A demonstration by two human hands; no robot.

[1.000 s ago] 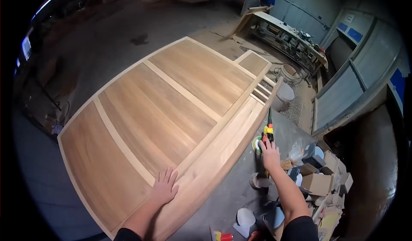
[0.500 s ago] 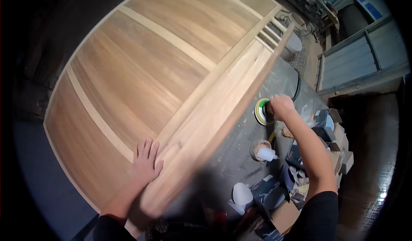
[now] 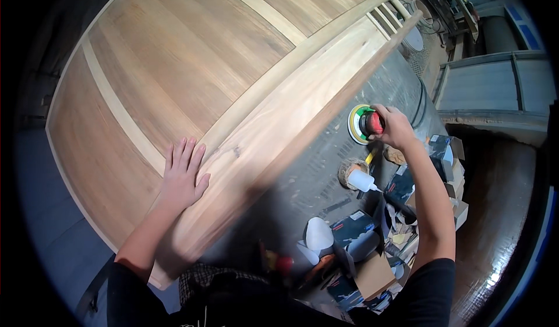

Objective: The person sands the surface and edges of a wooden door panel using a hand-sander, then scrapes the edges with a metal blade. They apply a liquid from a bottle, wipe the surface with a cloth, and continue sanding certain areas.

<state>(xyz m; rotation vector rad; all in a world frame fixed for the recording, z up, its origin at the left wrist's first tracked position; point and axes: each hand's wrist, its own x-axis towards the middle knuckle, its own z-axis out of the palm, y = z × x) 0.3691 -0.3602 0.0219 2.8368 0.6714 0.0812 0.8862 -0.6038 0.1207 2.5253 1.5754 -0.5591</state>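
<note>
Holding the sander: the right hand (image 3: 397, 128) is closed around the red and black body of a round sander (image 3: 367, 123).
Place of the sander: it is at the left side of the right hand, over the grey counter (image 3: 303, 178), near the edge of the wooden panel (image 3: 186, 53), and well apart from the left hand (image 3: 181, 178). Whether it touches the counter, I cannot tell.
Direction of the sander: its round pad, with green, white and yellow rings, is on the left, towards the panel; the body stands out to the right, so the short axis goes roughly from left to right.
Left hand: it lies flat on the wooden panel, fingers slightly spread, gripping nothing.
Print on boxes: the dark boxes (image 3: 353, 224) carry small pale print, and the black shirt (image 3: 250, 304) has light marks at the lower edge.
Nearer the body: a white bottle (image 3: 361, 180) leans on a round container (image 3: 345, 171), its nozzle pointing to the lower right; pale discs (image 3: 319, 233) lie beside the boxes.
</note>
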